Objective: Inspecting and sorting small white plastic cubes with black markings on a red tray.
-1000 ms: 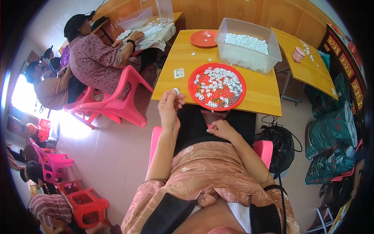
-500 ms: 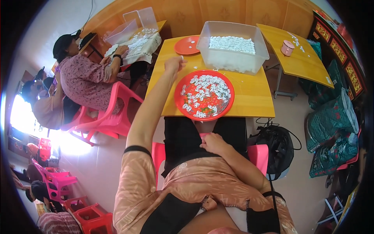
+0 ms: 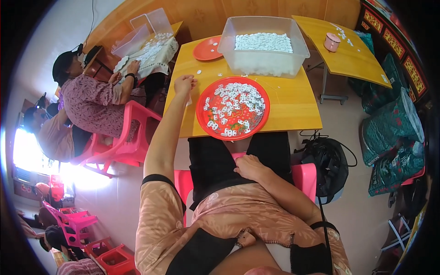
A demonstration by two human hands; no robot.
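Observation:
My left hand hovers over the left part of the yellow table, its fingers curled in; whatever they hold, if anything, is hidden. Just beyond the fingers lies a small white piece. To the right of this hand stands a round red tray, strewn with many small white pieces that have dark dots or holes. My right hand rests closed on my lap below the table edge, and its fingertips are out of sight.
A clear plastic bin of white pieces stands at the back beside a red plate. At left, a person works at another table. A side table with a pink pot is at right; a black backpack lies near the chair.
My left hand has drawn back and left, away from the red plate. A white piece now shows on the table beyond it. The right hand stays put. The view has shifted slightly.

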